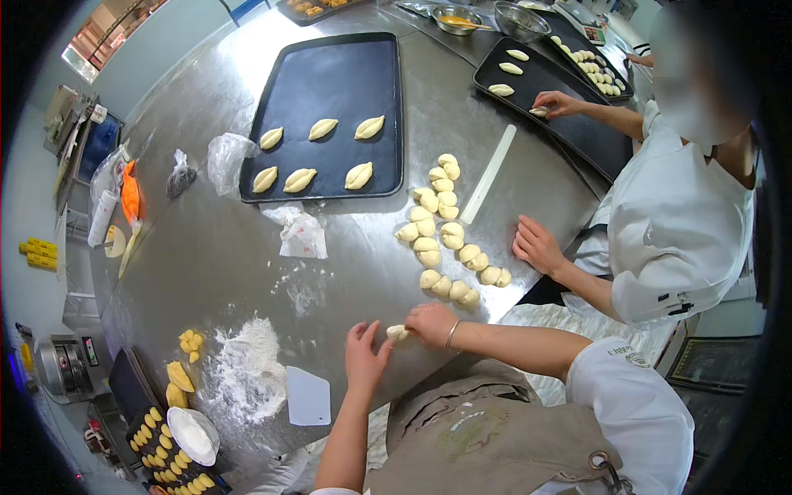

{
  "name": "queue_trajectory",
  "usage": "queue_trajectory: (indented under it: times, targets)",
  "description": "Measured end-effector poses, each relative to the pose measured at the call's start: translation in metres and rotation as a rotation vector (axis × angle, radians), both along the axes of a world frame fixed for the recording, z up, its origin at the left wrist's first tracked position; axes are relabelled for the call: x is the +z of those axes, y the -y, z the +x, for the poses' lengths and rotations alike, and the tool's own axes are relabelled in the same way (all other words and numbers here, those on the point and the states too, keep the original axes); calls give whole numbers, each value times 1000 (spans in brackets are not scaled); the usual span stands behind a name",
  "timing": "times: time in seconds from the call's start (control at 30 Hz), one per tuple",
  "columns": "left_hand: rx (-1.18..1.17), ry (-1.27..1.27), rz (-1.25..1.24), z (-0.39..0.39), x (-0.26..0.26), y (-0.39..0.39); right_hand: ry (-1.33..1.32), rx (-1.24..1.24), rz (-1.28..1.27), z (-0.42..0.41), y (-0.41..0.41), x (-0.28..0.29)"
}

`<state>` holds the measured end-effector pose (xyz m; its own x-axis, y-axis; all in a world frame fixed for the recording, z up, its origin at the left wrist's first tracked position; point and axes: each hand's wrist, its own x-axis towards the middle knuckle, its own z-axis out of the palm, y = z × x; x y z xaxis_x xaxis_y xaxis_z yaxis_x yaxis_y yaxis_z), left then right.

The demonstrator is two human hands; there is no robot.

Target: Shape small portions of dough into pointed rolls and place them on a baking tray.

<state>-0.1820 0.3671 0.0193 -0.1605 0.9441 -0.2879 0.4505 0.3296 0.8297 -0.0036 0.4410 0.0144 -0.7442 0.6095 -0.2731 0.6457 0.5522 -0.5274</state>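
A small piece of pale dough (398, 333) lies between my hands near the front edge of the steel table. My right hand (433, 324), with a bracelet on the wrist, has its fingers closed on the dough's right end. My left hand (368, 354) is at its left, fingers apart, the thumb close to the dough; whether it touches cannot be told. Just beyond are rows of dough balls (427, 244), many pressed together. Farther off, a black baking tray (337, 80) holds several pointed dough pieces (299, 180). A white plastic scraper (309, 396) lies left of my left forearm.
At the right a co-worker (674, 216) handles dough over another black tray (575, 130), one hand resting near the dough balls. A long white strip (489, 174) lies between. Scattered flour (247, 371), a flour bowl (193, 436), yellow dough (179, 376) and an orange piping bag (130, 195) are at the left.
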Motion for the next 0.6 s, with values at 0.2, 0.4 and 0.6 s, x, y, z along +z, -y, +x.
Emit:
queue_trajectory:
  times: [0.2, 0.4, 0.6]
  targets:
    - [-337, -445, 461, 11, -8, -4, -123, -197, 173, -2, 12, 8]
    - [-252, -447, 442, 14, -7, -7, -192, -25, 509, -15, 11, -3]
    - [-51, -481, 651, 2, 15, -28, -342, 21, 581, -36, -24, 11]
